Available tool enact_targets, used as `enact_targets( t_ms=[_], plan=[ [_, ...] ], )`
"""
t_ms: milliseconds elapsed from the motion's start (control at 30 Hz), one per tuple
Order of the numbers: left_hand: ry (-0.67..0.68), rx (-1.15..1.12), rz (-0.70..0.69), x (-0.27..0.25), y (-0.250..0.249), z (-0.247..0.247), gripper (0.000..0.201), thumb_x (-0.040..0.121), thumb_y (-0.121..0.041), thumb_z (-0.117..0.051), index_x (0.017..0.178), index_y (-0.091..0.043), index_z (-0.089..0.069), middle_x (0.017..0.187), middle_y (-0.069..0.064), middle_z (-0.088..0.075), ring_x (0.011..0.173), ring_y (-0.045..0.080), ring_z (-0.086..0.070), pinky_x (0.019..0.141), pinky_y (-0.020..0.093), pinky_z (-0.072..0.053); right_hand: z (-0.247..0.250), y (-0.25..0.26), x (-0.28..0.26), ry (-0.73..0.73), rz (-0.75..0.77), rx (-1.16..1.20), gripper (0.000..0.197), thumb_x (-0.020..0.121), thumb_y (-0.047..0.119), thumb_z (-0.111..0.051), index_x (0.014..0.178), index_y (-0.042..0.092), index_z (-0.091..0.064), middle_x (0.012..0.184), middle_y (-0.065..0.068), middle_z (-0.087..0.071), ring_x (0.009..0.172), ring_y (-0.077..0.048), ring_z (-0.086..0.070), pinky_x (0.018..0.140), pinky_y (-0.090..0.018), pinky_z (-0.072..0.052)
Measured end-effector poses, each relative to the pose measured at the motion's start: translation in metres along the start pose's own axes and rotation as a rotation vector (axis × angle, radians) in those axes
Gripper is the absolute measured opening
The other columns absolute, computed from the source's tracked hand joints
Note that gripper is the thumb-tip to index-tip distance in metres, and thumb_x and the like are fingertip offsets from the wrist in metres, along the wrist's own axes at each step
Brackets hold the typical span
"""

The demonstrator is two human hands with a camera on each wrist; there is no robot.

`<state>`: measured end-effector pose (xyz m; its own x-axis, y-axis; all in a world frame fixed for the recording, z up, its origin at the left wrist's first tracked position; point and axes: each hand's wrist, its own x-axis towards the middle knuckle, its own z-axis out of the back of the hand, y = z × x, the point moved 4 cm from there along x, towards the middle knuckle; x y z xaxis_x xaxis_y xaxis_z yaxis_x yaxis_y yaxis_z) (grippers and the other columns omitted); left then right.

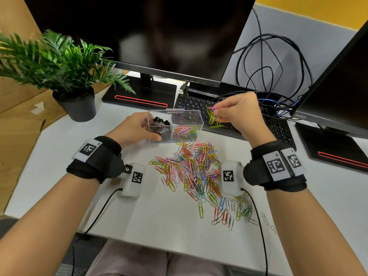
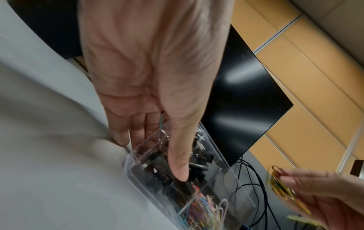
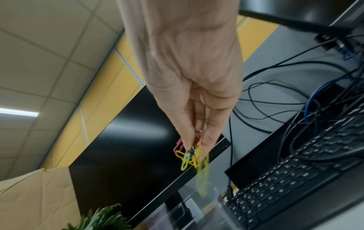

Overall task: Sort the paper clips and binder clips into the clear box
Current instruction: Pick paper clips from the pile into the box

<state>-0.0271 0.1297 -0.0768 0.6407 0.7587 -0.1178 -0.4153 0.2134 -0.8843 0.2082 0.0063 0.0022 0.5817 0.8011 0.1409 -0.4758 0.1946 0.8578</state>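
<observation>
A clear two-part box (image 1: 187,124) stands on the white table, with black binder clips (image 1: 160,122) in its left part and coloured paper clips (image 1: 185,133) in its right part. My left hand (image 1: 137,129) grips the box's left end, thumb on the near wall (image 2: 178,163) and fingers behind it. My right hand (image 1: 237,114) is raised just right of the box and pinches a bunch of mostly yellow paper clips (image 1: 214,117) (image 3: 190,155), which dangle over the keyboard. A big loose pile of coloured paper clips (image 1: 191,166) lies in front of the box.
A black keyboard (image 1: 201,106) and tangled cables (image 1: 268,76) lie behind the box. One monitor (image 1: 139,36) stands at the back and a second monitor (image 1: 338,86) at right. A potted plant (image 1: 75,100) sits at the left. More clips (image 1: 233,212) are scattered near the right wrist.
</observation>
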Motion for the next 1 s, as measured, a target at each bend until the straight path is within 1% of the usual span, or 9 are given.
enact_targets(
  t_ms=[167, 300, 400, 700, 800, 867, 900, 933, 1000],
  plan=[
    [-0.007, -0.008, 0.003, 0.000, 0.001, 0.000, 0.032, 0.070, -0.004, -0.083, 0.084, -0.018, -0.058, 0.089, 0.009, -0.071, 0.086, 0.027, -0.067, 0.086, 0.039, -0.050, -0.028, 0.021, 0.006, -0.005, 0.112, 0.057, 0.007, 0.075, -0.002, -0.076, 0.081, 0.001, -0.076, 0.073, -0.019, -0.071, 0.069, -0.033, -0.070, 0.069, -0.039, -0.061],
    [-0.011, -0.015, 0.010, 0.001, 0.002, 0.001, 0.033, 0.069, -0.004, -0.084, 0.086, -0.018, -0.059, 0.092, 0.010, -0.072, 0.089, 0.028, -0.069, 0.089, 0.042, -0.052, -0.052, 0.026, 0.007, 0.016, 0.158, 0.029, 0.007, 0.075, 0.002, -0.076, 0.081, 0.005, -0.077, 0.072, -0.012, -0.071, 0.065, -0.021, -0.067, 0.070, -0.039, -0.061],
    [-0.010, -0.007, 0.010, 0.002, 0.002, 0.001, 0.035, 0.069, -0.005, -0.084, 0.087, -0.019, -0.058, 0.090, 0.007, -0.072, 0.085, 0.025, -0.068, 0.084, 0.038, -0.052, -0.062, 0.024, 0.003, 0.046, 0.180, -0.011, 0.007, 0.078, 0.002, -0.074, 0.082, 0.007, -0.077, 0.071, -0.007, -0.070, 0.068, -0.019, -0.067, 0.072, -0.038, -0.060],
    [-0.007, -0.014, 0.000, 0.000, 0.001, 0.000, 0.033, 0.069, -0.003, -0.083, 0.085, -0.019, -0.059, 0.088, 0.007, -0.071, 0.080, 0.021, -0.066, 0.080, 0.034, -0.051, -0.061, 0.015, -0.003, 0.083, 0.136, -0.048, 0.014, 0.078, -0.005, -0.070, 0.085, 0.004, -0.077, 0.080, -0.006, -0.073, 0.083, -0.017, -0.070, 0.083, -0.031, -0.057],
    [-0.007, -0.024, 0.003, 0.000, 0.000, 0.000, 0.032, 0.070, -0.002, -0.083, 0.085, -0.018, -0.059, 0.092, 0.009, -0.072, 0.083, 0.023, -0.068, 0.083, 0.036, -0.052, -0.046, 0.014, -0.007, -0.011, 0.119, -0.030, 0.025, 0.077, -0.011, -0.057, 0.078, 0.006, -0.075, 0.070, 0.000, -0.067, 0.073, -0.015, -0.066, 0.073, -0.028, -0.056],
    [-0.007, -0.022, 0.009, 0.000, 0.001, 0.000, 0.032, 0.070, -0.002, -0.083, 0.086, -0.018, -0.059, 0.094, 0.010, -0.073, 0.087, 0.025, -0.069, 0.086, 0.038, -0.053, -0.034, 0.010, -0.012, -0.073, 0.087, -0.117, 0.031, 0.077, -0.010, -0.049, 0.076, 0.009, -0.073, 0.071, 0.003, -0.063, 0.066, -0.007, -0.058, 0.065, -0.020, -0.047],
    [-0.005, -0.017, 0.011, 0.000, 0.001, 0.000, 0.032, 0.070, -0.003, -0.083, 0.085, -0.018, -0.059, 0.094, 0.009, -0.073, 0.087, 0.025, -0.068, 0.086, 0.038, -0.052, -0.029, 0.006, -0.015, -0.079, 0.048, -0.179, 0.031, 0.079, -0.010, -0.047, 0.079, 0.007, -0.073, 0.073, 0.001, -0.063, 0.065, -0.005, -0.055, 0.063, -0.019, -0.045],
    [-0.005, -0.010, 0.011, 0.000, 0.000, 0.000, 0.032, 0.070, -0.004, -0.083, 0.085, -0.019, -0.059, 0.093, 0.010, -0.072, 0.087, 0.025, -0.068, 0.086, 0.039, -0.051, -0.026, 0.000, -0.018, -0.066, 0.001, -0.242, 0.030, 0.081, -0.009, -0.046, 0.082, 0.005, -0.072, 0.077, -0.003, -0.064, 0.065, -0.007, -0.055, 0.064, -0.022, -0.045],
    [-0.006, 0.003, 0.010, -0.001, 0.000, 0.000, 0.032, 0.070, -0.006, -0.084, 0.085, -0.019, -0.058, 0.094, 0.010, -0.072, 0.086, 0.026, -0.066, 0.085, 0.039, -0.050, -0.025, -0.016, -0.020, 0.015, -0.111, -0.377, 0.027, 0.087, -0.004, -0.046, 0.090, 0.001, -0.072, 0.090, -0.015, -0.067, 0.074, -0.022, -0.062, 0.071, -0.033, -0.053]
  ],
)
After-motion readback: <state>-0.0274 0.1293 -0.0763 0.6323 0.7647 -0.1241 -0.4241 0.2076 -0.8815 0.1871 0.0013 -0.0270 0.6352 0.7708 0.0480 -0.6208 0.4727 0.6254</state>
